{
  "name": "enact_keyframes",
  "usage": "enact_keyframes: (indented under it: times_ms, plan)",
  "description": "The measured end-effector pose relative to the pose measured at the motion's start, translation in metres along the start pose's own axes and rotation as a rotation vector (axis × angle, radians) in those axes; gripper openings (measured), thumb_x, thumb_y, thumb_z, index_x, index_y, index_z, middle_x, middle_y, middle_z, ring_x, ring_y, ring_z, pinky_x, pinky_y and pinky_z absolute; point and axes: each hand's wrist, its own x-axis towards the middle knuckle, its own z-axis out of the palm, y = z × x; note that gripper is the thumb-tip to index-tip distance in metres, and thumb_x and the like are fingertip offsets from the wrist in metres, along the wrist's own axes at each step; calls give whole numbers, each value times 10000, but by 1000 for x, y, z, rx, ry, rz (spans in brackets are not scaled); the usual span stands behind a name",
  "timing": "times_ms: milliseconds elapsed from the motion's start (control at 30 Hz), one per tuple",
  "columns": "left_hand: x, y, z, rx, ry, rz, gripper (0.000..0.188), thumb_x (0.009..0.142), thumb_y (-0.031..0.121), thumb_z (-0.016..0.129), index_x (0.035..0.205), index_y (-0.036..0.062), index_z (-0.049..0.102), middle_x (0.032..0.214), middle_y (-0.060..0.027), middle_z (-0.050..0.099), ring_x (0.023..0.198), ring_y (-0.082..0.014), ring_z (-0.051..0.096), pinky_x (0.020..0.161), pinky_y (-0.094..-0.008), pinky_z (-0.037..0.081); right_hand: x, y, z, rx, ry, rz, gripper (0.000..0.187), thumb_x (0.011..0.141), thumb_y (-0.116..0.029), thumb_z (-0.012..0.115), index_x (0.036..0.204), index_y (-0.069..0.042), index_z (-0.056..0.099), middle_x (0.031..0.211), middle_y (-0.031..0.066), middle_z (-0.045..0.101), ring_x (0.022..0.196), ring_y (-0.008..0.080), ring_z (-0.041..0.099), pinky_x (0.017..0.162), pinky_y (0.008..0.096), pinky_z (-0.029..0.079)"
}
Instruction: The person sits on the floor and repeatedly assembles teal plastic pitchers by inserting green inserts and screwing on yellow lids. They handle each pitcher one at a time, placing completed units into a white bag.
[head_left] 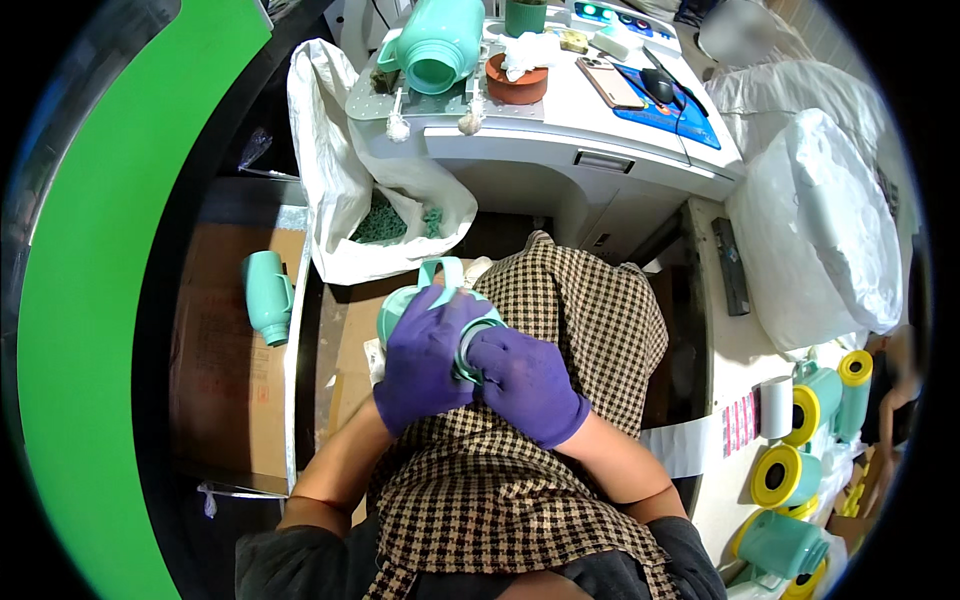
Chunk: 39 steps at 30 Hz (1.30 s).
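Note:
A mint-green plastic jug [397, 308] with a loop handle lies tilted over my lap, its round mouth turned towards my right side. My left hand [428, 355], in a purple glove, is wrapped over the jug's body and grips it. At the mouth's rim is my right hand [530, 385], also gloved in purple, its fingers curled closed against the edge. Whatever those fingers pinch, if anything, is hidden behind the knuckles. Under both hands spreads a brown and black checked apron [500, 450].
Left of me, another green jug [267, 298] lies in a cardboard-lined bin [230, 400]. A white sack [335, 170] holds green scraps. Ahead, a white workbench [500, 142] carries a large green jug [437, 45], an orange dish [517, 85] and a phone [610, 83]. Several yellow-rimmed jugs [785, 475] stand right.

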Motion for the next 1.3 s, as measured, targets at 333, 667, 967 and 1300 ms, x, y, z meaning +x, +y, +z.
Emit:
enact_keyframes:
  times_ms: [333,667,967,1300]
  plan:
    - [2,9,0,35,-46,62,914,630,339,900,1327,-104,507,1248,-178,663,1223,-443,580,1042,-522,455,-10,3,-16,70,-252,67,295,780,17,655,1067,-48,651,1000,153,645,858,346,653,755,419,537]
    - [27,30,-10,-9,-232,267,485,714,252,812,1138,85,644,1226,-108,660,1272,-370,557,1164,-639,275,-80,4,-24,341,199,7,413,840,-19,714,1248,-34,648,1214,179,658,1069,347,651,955,414,522]
    - [-43,4,69,521,-286,1342,602,804,271,662,1367,338,459,1321,58,530,1190,-127,513,836,-453,459,-297,67,-156,-610,999,666,164,823,-40,761,984,-32,736,983,112,706,984,274,660,879,371,523]
    - [-56,2,86,910,-217,1533,766,734,401,703,1435,301,410,1392,-5,507,1207,-171,497,1083,-531,346,-334,135,-170,-806,845,936,181,797,-189,783,914,-75,708,888,96,667,862,292,634,778,407,508]
